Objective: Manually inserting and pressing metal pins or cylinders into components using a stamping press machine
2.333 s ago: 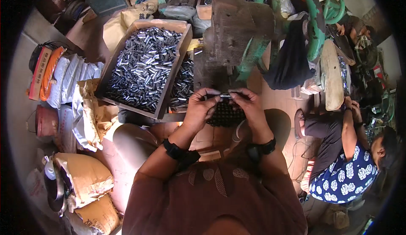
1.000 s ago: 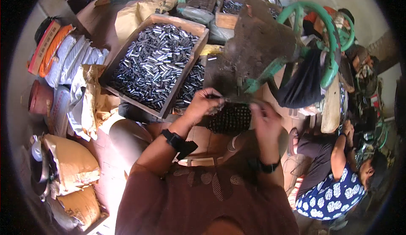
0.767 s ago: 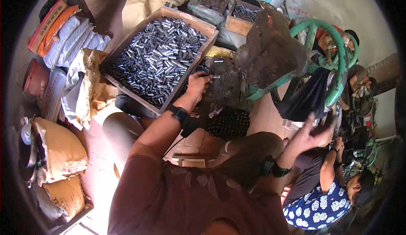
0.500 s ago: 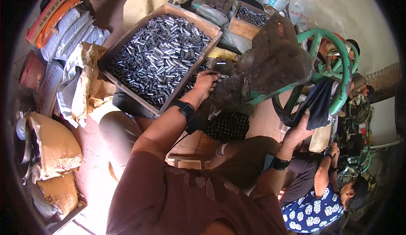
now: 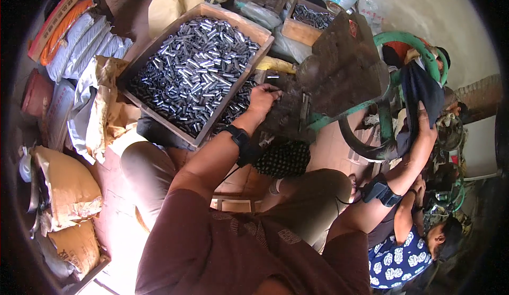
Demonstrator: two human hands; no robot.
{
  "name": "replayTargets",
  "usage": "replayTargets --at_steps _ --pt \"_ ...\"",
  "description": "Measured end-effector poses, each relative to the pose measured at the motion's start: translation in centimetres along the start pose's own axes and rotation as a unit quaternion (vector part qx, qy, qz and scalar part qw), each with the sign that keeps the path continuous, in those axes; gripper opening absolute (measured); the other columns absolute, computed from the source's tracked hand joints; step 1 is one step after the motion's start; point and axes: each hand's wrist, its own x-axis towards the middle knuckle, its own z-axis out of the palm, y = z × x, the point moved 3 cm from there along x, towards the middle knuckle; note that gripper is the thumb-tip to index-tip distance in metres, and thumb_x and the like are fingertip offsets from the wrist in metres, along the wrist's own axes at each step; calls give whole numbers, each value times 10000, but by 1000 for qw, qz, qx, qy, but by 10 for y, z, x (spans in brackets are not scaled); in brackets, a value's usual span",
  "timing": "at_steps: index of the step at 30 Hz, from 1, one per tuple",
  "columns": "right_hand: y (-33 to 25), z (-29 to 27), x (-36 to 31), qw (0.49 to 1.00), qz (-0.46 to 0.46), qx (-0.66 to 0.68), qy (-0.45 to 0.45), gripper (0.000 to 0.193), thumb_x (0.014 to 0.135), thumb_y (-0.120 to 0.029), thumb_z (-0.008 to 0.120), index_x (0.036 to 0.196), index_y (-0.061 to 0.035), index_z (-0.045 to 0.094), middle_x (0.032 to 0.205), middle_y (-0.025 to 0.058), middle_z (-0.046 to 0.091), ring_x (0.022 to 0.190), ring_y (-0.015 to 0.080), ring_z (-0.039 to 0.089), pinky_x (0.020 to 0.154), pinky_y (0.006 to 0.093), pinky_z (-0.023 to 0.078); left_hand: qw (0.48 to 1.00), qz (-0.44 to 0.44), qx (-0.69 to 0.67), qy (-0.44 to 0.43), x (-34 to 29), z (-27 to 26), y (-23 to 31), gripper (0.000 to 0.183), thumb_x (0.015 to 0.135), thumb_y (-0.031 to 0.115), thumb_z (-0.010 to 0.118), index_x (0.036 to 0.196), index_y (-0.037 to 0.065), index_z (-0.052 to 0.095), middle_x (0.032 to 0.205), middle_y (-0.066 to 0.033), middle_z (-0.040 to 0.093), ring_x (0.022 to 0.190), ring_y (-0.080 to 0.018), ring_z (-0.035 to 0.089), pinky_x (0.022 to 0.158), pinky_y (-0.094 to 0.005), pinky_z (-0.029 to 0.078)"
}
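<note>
My left hand [image 5: 263,100] is at the dark metal bed [image 5: 283,112] of a green-framed machine, beside its bulky dark head [image 5: 347,64]. Its thumb and fingers come together; whatever is between them is hidden. A small shiny metal tube [image 5: 273,77] lies just beyond the fingertips. Out to the right, my right hand [image 5: 426,124] is closed on a dark cloth [image 5: 420,96] draped over the rim of the machine's green handwheel [image 5: 405,37]. Left of the machine, a wooden tray [image 5: 193,138] holds a heap of short metal tubes [image 5: 207,67].
A smaller wooden box [image 5: 297,32] of metal parts stands behind the machine. Stacked sacks [image 5: 79,45] and paper bags [image 5: 69,181] line the left side. A co-worker in a blue patterned shirt [image 5: 395,260] sits close at lower right. A black dotted cloth [image 5: 283,157] hangs below the bed.
My right arm has swung outward and up, and the handwheel has turned with the cloth. The metal tube seen at my left fingertips is now out of sight; that hand has barely moved.
</note>
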Motion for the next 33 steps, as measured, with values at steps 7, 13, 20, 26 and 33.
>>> replayTargets --at_steps 7,13,20,26,33 --pt "77 10 -53 974 -117 58 186 438 753 -142 656 1093 91 509 1022 128 572 853 195 529 815 309 410 983 107 148 30 14 4 -13 145 743 73 637 842 -33 633 695 -47 605 596 -145 524 580 -262 423" --pt "74 10 -54 983 -82 16 160 370 747 -163 674 1005 78 561 936 107 598 760 164 530 739 281 426 960 152 228 53 3 -7 1 164 701 108 637 776 -38 636 675 -122 626 608 -193 580 601 -298 454" --pt "14 4 -23 994 -82 33 68 483 736 -232 678 1053 99 524 1007 138 576 851 199 537 810 286 397 988 -23 -145 54 -16 -31 28 296 810 -23 424 1106 -15 424 855 -110 569 687 -221 594 558 -300 530" --pt "16 3 -15 996 -75 -4 49 532 731 -255 678 1054 130 504 1036 157 558 902 210 533 855 294 377 990 -82 -105 -54 -3 -13 10 282 795 -35 490 1070 -85 454 911 -140 573 703 -253 627 507 -304 533" --pt "24 5 -24 993 -72 20 87 444 753 -239 661 1018 97 545 988 124 584 831 177 531 793 280 406 999 -31 28 -5 3 -4 2 138 764 33 599 880 -37 618 687 -55 601 512 -127 542 402 -231 415"
